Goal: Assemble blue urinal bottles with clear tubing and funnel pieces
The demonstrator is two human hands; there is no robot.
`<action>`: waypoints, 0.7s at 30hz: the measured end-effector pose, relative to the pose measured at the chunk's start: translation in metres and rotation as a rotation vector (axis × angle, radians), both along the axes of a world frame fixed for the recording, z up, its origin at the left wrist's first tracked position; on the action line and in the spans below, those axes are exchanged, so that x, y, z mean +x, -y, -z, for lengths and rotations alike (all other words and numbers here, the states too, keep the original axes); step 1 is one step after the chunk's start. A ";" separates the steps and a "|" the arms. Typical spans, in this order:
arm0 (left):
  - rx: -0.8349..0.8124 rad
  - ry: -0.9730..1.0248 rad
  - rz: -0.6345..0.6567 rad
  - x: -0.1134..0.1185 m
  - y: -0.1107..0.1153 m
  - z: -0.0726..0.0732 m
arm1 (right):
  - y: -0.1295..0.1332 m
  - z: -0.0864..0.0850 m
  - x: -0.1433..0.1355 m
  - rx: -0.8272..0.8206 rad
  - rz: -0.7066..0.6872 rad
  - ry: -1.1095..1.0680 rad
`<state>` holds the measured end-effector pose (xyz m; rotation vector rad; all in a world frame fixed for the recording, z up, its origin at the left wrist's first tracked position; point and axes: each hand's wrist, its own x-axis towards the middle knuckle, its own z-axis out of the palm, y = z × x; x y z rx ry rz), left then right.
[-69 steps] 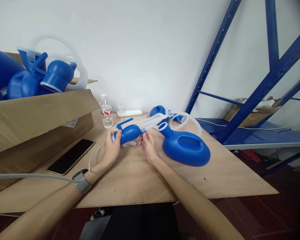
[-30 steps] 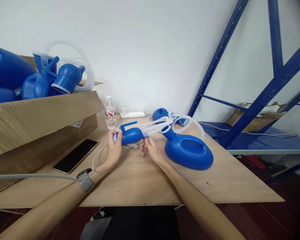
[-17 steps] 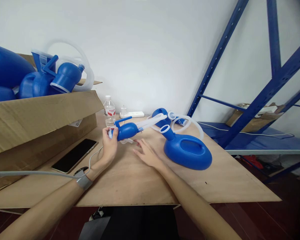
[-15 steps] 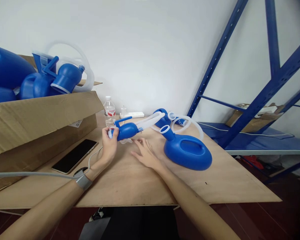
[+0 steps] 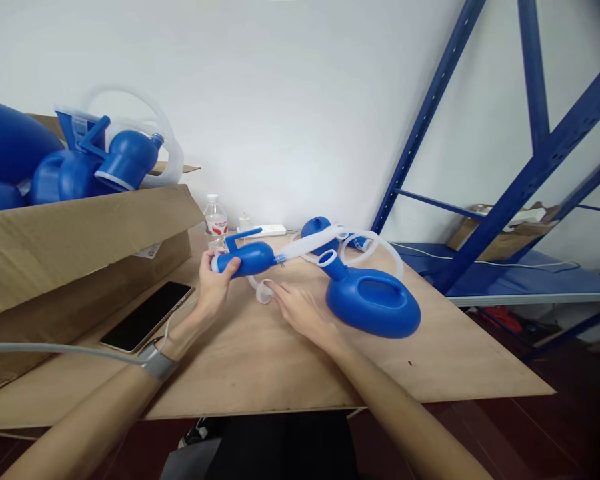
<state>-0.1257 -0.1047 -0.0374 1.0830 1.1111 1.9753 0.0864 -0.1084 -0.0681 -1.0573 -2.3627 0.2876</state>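
Note:
My left hand (image 5: 214,285) is wrapped round the wide end of a small blue bottle-shaped part (image 5: 253,259) with a handle on top. A clear tube (image 5: 310,243) runs from its narrow end to the right. My right hand (image 5: 300,308) pinches a translucent cap-like piece (image 5: 265,292) at the end of a tube, just below the blue part. To the right, a large blue container (image 5: 373,303) lies on its side, its open neck pointing up and left. Behind it sits another blue part (image 5: 316,230) with coiled tubing.
A cardboard box (image 5: 90,220) full of blue parts stands at the left, beside a phone (image 5: 147,317). A water bottle (image 5: 215,221) and a power strip (image 5: 270,231) are at the back of the wooden table (image 5: 260,380). Blue shelving (image 5: 485,287) stands at the right.
My right hand has closed on the translucent piece and drawn it clear of the blue part. The tube has swung slightly, and the whole view has shifted a little.

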 end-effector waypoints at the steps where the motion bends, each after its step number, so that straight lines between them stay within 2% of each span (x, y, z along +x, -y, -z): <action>1: -0.001 0.050 0.015 -0.002 -0.002 -0.005 | 0.004 -0.002 0.011 0.025 0.008 0.042; 4: -0.018 0.189 -0.016 -0.005 -0.014 -0.019 | 0.014 -0.007 0.044 0.061 -0.049 0.112; 7: -0.016 0.198 -0.189 -0.005 -0.030 -0.023 | 0.021 -0.009 0.073 0.159 -0.167 0.104; 10: -0.012 -0.030 -0.421 -0.004 -0.043 -0.014 | 0.027 -0.017 0.097 0.302 -0.109 -0.088; 12: -0.019 -0.212 -0.474 -0.002 -0.049 -0.005 | 0.031 -0.030 0.107 0.352 -0.008 -0.258; 14: -0.029 -0.337 -0.413 0.001 -0.051 0.004 | 0.031 -0.046 0.114 0.343 0.112 -0.399; 16: -0.039 -0.460 -0.294 0.005 -0.051 0.012 | 0.025 -0.061 0.117 0.285 0.175 -0.464; 19: -0.029 -0.729 -0.116 0.010 -0.047 0.022 | 0.009 -0.076 0.118 0.207 0.155 -0.452; 21: 0.007 -0.903 -0.059 0.013 -0.043 0.025 | -0.004 -0.079 0.117 0.152 0.150 -0.448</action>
